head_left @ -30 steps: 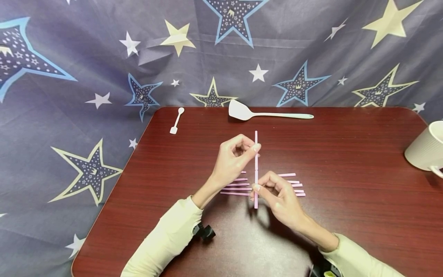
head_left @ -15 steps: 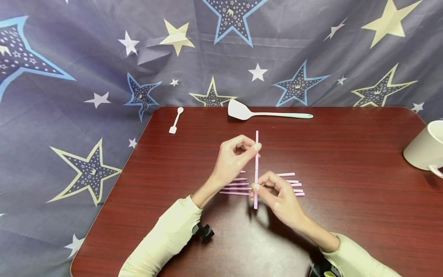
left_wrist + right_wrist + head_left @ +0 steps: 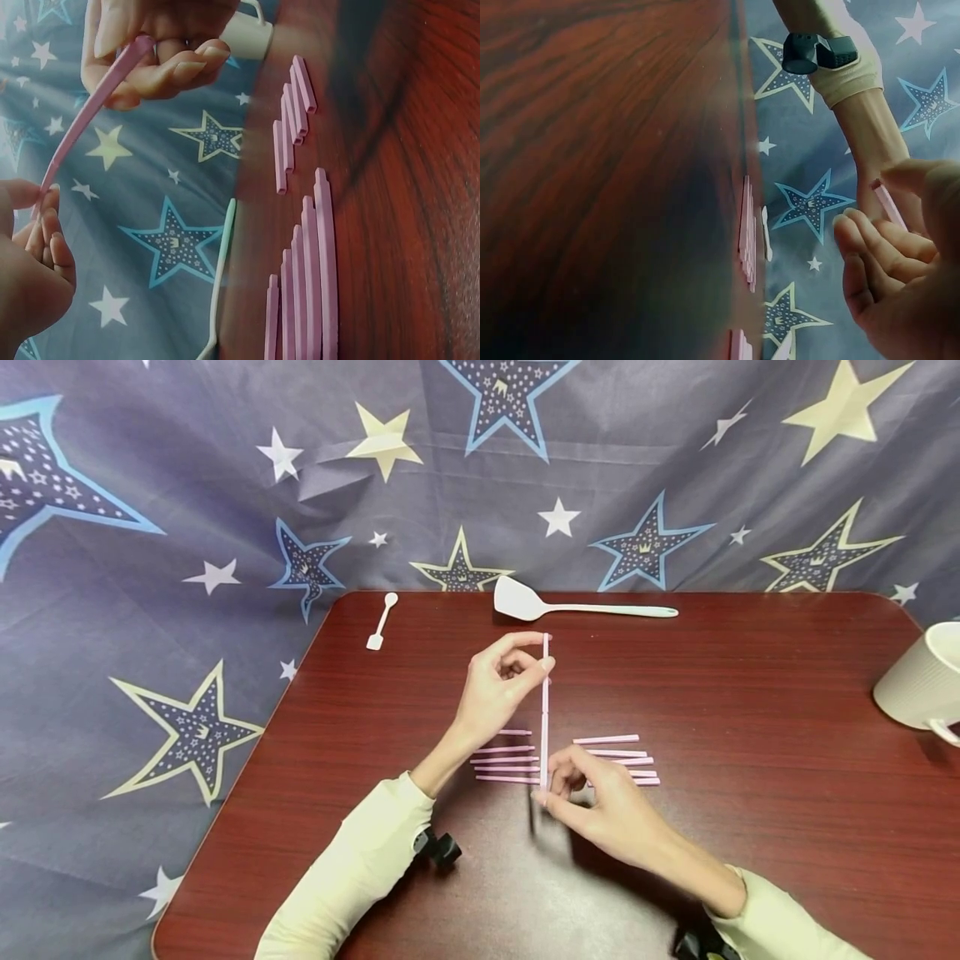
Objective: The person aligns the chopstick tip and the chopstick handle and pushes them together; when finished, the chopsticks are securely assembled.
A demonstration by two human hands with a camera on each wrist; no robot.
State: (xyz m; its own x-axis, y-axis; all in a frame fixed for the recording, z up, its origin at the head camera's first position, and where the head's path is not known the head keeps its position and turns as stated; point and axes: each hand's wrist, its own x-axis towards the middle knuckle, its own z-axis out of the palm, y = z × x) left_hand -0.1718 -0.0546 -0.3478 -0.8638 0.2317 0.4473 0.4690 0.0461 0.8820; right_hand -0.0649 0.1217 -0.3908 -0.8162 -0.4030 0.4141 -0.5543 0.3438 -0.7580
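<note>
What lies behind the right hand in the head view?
Pink sticks on the table; the right hand covers part of the lower ones, so their full outlines are hidden.

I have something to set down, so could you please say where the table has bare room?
In the head view, the table is bare between the right stick row and the mug, and left of the left hand, below the small white utensil. The middle is crowded: right hand, raised stick and left stick row.
</note>
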